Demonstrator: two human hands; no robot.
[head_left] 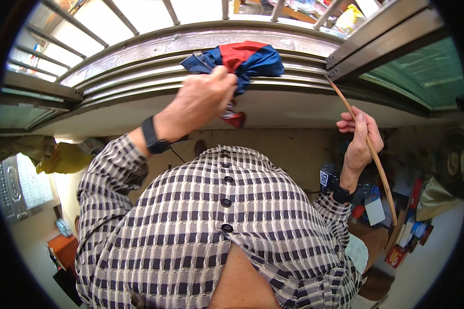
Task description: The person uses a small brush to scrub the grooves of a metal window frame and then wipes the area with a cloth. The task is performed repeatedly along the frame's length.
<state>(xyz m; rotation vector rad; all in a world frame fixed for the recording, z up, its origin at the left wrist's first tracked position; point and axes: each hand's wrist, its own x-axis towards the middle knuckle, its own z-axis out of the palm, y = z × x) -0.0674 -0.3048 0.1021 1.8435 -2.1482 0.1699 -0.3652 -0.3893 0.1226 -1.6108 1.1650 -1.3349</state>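
My left hand [208, 94] grips a bunched blue and red cloth [255, 61], which lies over the metal tracks of a sliding window [139, 73]; a loose end hangs below the hand, against the wall under the sill. To the right, my right hand [361, 135] holds a thin wooden stick [379, 164] between thumb and fingers. The stick slants, its upper tip at the window track beside the corner of the metal window frame [382, 38], its thicker end low on the right.
Metal bars [120, 17] stand beyond the sill. Glass panes flank the opening, one at right [417, 77]. Boxes and other items, among them a red box [396, 256], crowd the lower right. A yellow cloth [67, 158] hangs at left, above an orange-brown cabinet [63, 249].
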